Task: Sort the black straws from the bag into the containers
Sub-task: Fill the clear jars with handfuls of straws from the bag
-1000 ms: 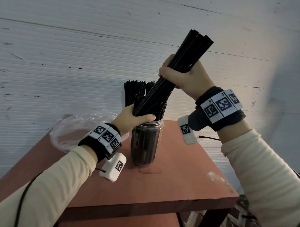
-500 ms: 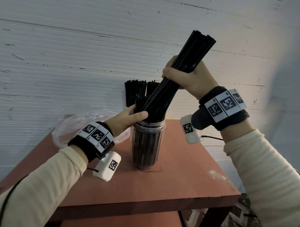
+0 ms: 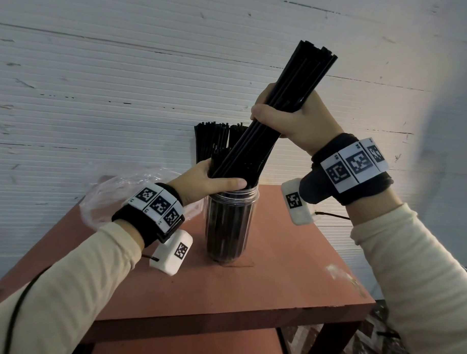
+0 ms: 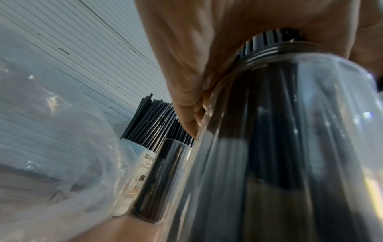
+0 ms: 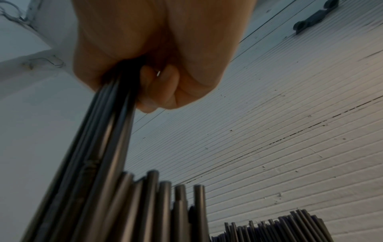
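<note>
My right hand (image 3: 287,117) grips a thick bundle of black straws (image 3: 296,91) near its upper half, tilted to the right, with its lower end in the mouth of a clear plastic jar (image 3: 229,229) on the red table (image 3: 276,284). My left hand (image 3: 213,180) is wrapped round the straws at the jar's rim, thumb across the front. In the left wrist view the jar (image 4: 290,147) shows dark straws inside. In the right wrist view my fingers (image 5: 157,88) curl round the bundle (image 5: 107,139).
Behind the jar stand two more containers filled with black straws (image 3: 215,141), a dark one (image 4: 157,180) and a white labelled one (image 4: 134,180). A crumpled clear plastic bag (image 3: 115,196) lies at the table's back left. A white ribbed wall stands close behind.
The right hand has pushed the bundle a little lower and more upright into the jar. The left hand loosened, then closed again round the straws at the rim.
</note>
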Motion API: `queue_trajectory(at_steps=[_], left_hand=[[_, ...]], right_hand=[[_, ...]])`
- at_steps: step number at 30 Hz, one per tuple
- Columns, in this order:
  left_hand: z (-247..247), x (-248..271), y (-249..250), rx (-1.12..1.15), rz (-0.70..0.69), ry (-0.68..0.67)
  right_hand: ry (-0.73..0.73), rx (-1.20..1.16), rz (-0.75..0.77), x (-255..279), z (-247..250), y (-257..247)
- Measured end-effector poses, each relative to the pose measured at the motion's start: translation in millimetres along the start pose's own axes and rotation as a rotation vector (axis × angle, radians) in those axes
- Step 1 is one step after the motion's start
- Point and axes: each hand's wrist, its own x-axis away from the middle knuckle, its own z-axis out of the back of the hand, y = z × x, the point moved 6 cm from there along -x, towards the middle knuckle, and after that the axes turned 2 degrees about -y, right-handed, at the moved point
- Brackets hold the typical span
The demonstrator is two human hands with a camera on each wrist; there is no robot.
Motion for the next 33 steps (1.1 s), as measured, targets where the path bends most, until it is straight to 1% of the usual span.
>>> queue_trajectory(at_steps=[6, 9, 17, 19, 26, 30, 33], left_hand=[[-2.7, 5.7, -2.9, 0.078, -0.014, -0.059], [-0.7, 7.0, -3.5, 0.120, 0.002, -0.083], [2.3, 2.1, -0.6, 0.100, -0.020, -0.108], [0.7, 0.4, -0.7, 0.084, -0.020, -0.132], [-2.4, 2.2, -2.9, 0.104, 0.017, -0.199], [-2.8, 4.1, -1.5, 0.093, 0.032, -0.203], [-2.0, 5.4, -4.8, 0.116, 0.039, -0.156]], right_hand=[[-0.008, 0.009, -0.025, 0.9, 2.4, 1.8], [0.003, -0.006, -0.036, 2.6, 4.4, 4.3], [-0.006, 0.018, -0.021, -1.1, -0.1, 3.9], [-0.010, 0.014, -0.009, -2.7, -2.4, 2.5], [-0.050, 0.036, -0.005, -9.6, -11.7, 2.2], [-0.068, 0.047, -0.014, -12.4, -17.3, 7.8], [-0.079, 0.035, -0.022, -12.4, -19.9, 10.7]])
